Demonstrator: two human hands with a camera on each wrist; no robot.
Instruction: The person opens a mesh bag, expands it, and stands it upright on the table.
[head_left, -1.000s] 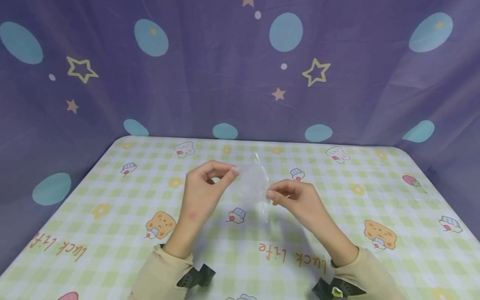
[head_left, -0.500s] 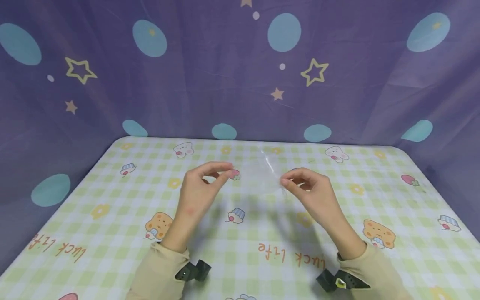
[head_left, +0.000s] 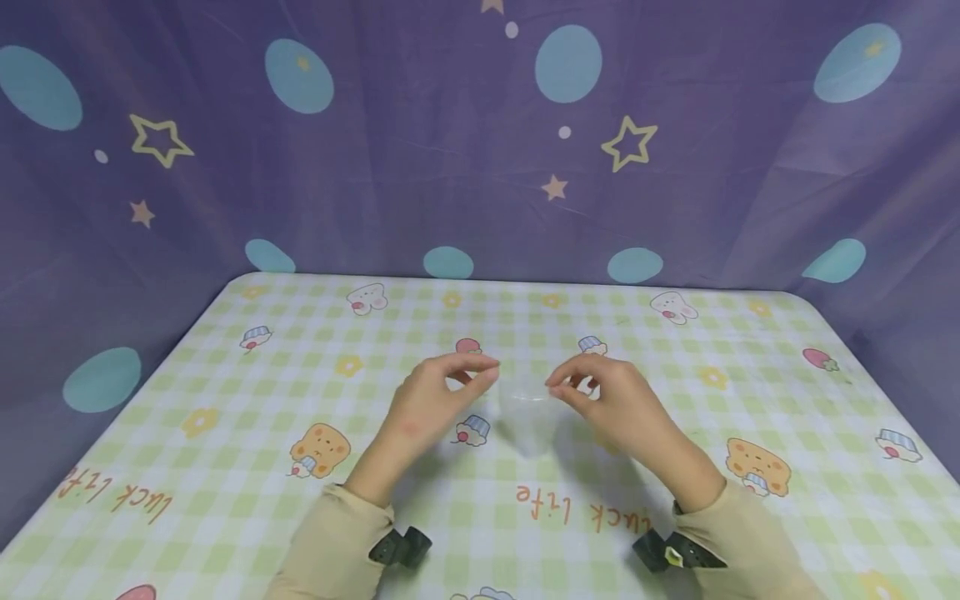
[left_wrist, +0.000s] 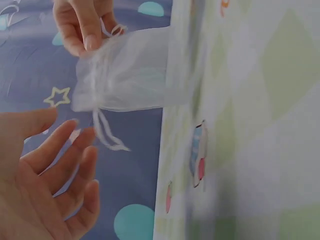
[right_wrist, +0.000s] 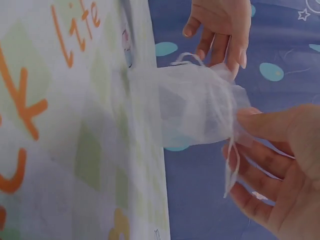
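A sheer white drawstring pouch [head_left: 527, 423] hangs mouth up over the table between the two hands. My right hand [head_left: 621, 404] pinches its mouth by the edge; in the right wrist view the thumb [right_wrist: 265, 120] lies against the pouch fabric [right_wrist: 190, 107]. In the left wrist view my left hand [left_wrist: 47, 185] has its fingers relaxed and spread, a little apart from the pouch [left_wrist: 135, 75]. White cord loops [left_wrist: 106, 132] dangle from both sides of the gathered neck. Through the thin fabric I see the background; no contents show.
Under the hands is a table with a green-and-white checked cloth [head_left: 255, 392] printed with cartoons and lettering. A purple curtain [head_left: 450, 192] with stars and ovals rises behind its far edge. A dark strap with a camera [head_left: 401, 546] sits at each wrist.
The pouch has swung from lying sideways between the hands to hanging downward. My left hand has moved right and nearer the body; my right hand has come slightly left and lower.
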